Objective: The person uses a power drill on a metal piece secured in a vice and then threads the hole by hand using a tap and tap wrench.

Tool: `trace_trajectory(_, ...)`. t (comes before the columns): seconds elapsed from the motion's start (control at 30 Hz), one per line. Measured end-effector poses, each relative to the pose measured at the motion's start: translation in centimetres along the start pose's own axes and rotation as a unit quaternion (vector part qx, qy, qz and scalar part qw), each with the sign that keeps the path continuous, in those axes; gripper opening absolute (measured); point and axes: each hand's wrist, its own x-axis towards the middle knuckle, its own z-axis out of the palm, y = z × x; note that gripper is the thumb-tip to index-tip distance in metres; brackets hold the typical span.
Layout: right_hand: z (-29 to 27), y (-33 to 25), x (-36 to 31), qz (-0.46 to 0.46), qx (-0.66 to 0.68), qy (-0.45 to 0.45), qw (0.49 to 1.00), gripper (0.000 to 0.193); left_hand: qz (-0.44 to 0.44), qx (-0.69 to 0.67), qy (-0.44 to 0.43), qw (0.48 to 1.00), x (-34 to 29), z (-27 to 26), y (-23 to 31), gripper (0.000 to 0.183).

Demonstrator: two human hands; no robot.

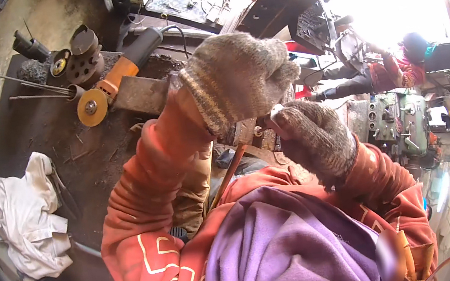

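Both gloved hands closed up close to your chest, working on a small piece over the counter.

Head view: your left hand [239, 76] is balled into a tight fist in its knit glove, and what it grips is hidden inside. Your right hand [313, 137] is curled narrow, pinching a small pale piece [277, 112] at its fingertips, just beside the left fist. A thin copper-coloured rod [229, 175] slants down below the two hands. You look to be mid-way through fitting or adjusting that piece; the next move calls for steady, fine finger work, hard in thick gloves. On the dark counter [48, 135] to your left lie an orange grinder [115, 81] and a white cloth [25, 218], well apart from your hands.
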Motion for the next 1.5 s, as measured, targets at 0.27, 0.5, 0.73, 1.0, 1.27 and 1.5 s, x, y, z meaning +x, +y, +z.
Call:
trace_trajectory(0.27, 1.6, -1.8, -1.1, 0.04, 0.114, -0.031, 0.992, 0.037, -0.025, 0.033, 0.097, 0.994, -1.4, -1.2, 0.1, 0.029)
trace_trajectory(0.5, -0.9, -7.7, 7.3, -0.661, -0.441, -0.163, 0.585, 0.026, -0.341, -0.136, 0.21, 0.906, -9.1, 3.1, 14.9, 0.031)
trace_trajectory(0.73, 0.7, -6.4, 10.4, -0.713, -0.36, -0.285, 0.53, 0.029, -0.453, -0.03, 0.178, 0.873, -7.1, 5.7, 17.8, 0.025)
trace_trajectory(1.0, -0.8, -6.0, 10.5, -0.517, -0.418, -0.36, 0.655, 0.027, -0.53, -0.093, 0.016, 0.843, -7.8, -1.3, 18.0, 0.025)
trace_trajectory(1.27, -1.5, -6.7, 13.9, -0.322, -0.334, -0.663, 0.588, 0.022, -0.547, 0.245, 0.232, 0.766, -5.4, 4.8, 18.7, 0.038)
trace_trajectory(1.5, -3.0, -3.7, 9.3, -0.26, -0.203, -0.475, 0.816, 0.034, -0.423, 0.163, 0.108, 0.885, -6.8, -1.2, 11.4, 0.037)
